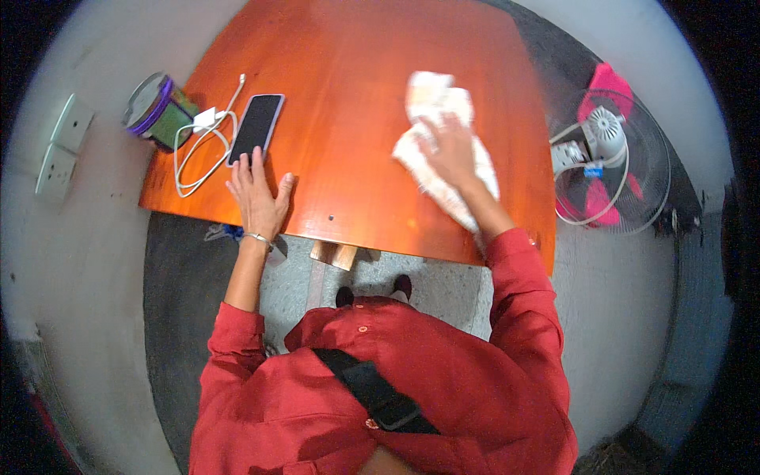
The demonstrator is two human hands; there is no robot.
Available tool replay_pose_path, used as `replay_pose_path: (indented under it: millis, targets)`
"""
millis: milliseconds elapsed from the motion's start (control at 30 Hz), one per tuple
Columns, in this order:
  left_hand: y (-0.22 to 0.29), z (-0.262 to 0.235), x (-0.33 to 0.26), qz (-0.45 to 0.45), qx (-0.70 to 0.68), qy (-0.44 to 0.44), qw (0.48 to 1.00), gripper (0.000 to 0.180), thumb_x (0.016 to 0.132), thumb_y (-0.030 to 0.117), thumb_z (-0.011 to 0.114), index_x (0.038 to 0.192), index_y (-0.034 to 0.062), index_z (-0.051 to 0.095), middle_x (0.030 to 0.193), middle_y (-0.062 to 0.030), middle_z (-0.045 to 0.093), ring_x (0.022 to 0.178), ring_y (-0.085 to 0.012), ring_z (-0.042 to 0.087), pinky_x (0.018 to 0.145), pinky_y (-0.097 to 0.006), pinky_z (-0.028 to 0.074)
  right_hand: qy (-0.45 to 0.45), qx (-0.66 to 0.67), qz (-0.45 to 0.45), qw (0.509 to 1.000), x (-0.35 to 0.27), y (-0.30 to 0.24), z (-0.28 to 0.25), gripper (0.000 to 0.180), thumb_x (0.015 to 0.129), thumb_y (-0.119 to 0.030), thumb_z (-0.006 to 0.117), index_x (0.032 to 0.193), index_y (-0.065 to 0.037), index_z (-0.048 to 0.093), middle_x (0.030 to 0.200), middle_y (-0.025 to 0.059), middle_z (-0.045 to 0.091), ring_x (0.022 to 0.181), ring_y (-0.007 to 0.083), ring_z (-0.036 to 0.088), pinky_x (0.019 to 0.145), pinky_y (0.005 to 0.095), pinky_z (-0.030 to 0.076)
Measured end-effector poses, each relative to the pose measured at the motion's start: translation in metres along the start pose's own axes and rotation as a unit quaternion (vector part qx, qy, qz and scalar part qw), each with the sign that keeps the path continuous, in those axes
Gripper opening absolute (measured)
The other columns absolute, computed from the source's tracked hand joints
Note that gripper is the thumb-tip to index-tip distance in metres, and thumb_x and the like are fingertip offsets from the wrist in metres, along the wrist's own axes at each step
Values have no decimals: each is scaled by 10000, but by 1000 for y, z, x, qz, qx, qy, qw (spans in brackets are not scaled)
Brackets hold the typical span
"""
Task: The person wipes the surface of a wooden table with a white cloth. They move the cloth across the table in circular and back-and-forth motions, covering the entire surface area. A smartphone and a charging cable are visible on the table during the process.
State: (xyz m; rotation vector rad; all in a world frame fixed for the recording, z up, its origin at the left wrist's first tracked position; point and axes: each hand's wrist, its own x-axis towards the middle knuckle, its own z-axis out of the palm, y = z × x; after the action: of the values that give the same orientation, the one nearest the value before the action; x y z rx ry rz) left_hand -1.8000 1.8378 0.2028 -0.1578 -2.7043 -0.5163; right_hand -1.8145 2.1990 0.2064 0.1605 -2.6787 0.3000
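Observation:
A white cloth [439, 99] lies crumpled and stretched out on the right half of the orange-brown wooden table [340, 127]. On top of it presses my right hand [451, 154], somewhat blurred, its fingers bent onto the fabric. My left hand [261, 196] rests near the table's front edge with fingers spread, a metal bracelet at its wrist. Its fingertips reach the lower end of a dark-screened smartphone [257, 127]. Left of the phone, a white charging cable [184, 165] lies in loops, joined to a white charger plug [207, 119].
A clear jar [162, 111] with a purple band and green contents stands at the table's left edge. Right of the table is a fan [606, 134] with pink blades and a wire guard. Wall sockets [63, 150] are at far left. A wooden piece [334, 254] shows below the front edge.

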Motion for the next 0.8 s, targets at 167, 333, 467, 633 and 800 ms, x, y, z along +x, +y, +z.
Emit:
replay_pose_path:
  millis: [167, 333, 467, 633, 800]
  targets:
    - [2, -3, -3, 35, 11, 18, 999, 721, 884, 436, 582, 1456, 101, 296, 1473, -230, 275, 1391, -413, 185, 1112, -587, 130, -55, 113, -123, 984, -84, -54, -53, 421, 826, -318, 640, 1232, -218, 593, 1366, 165, 461, 1304, 376, 376, 1064, 631, 238]
    - [-1, 0, -1, 57, -9, 29, 998, 661, 908, 424, 553, 1445, 108, 332, 1471, -187, 309, 1399, -384, 192, 1127, -560, 127, -50, -4, 25, 998, -125, 43, -89, 420, 856, -302, 609, 1258, -187, 579, 1335, 228, 470, 1299, 402, 380, 1065, 553, 277]
    - [3, 5, 3, 62, -22, 20, 998, 624, 915, 412, 549, 1424, 102, 367, 1448, -177, 357, 1393, -375, 220, 1133, -538, 136, 4, -55, 162, 985, -109, 156, -82, 438, 898, -399, 535, 1287, -199, 559, 1347, 257, 458, 1291, 434, 371, 1066, 553, 266]
    - [-3, 4, 3, 65, -7, 17, 998, 600, 913, 395, 560, 1405, 94, 395, 1441, -180, 366, 1388, -379, 227, 1134, -533, 137, 38, -105, 166, 980, -46, 162, -41, 461, 871, -483, 542, 1249, -225, 593, 1302, 223, 508, 1245, 442, 415, 1033, 542, 307]
    - [-4, 2, 2, 74, 7, 37, 997, 551, 915, 357, 569, 1367, 69, 442, 1440, -186, 363, 1369, -391, 244, 1124, -507, 197, -1, 50, -52, 997, -96, 39, -59, 461, 816, -404, 643, 1243, -237, 593, 1342, 168, 470, 1287, 392, 387, 1048, 641, 235]
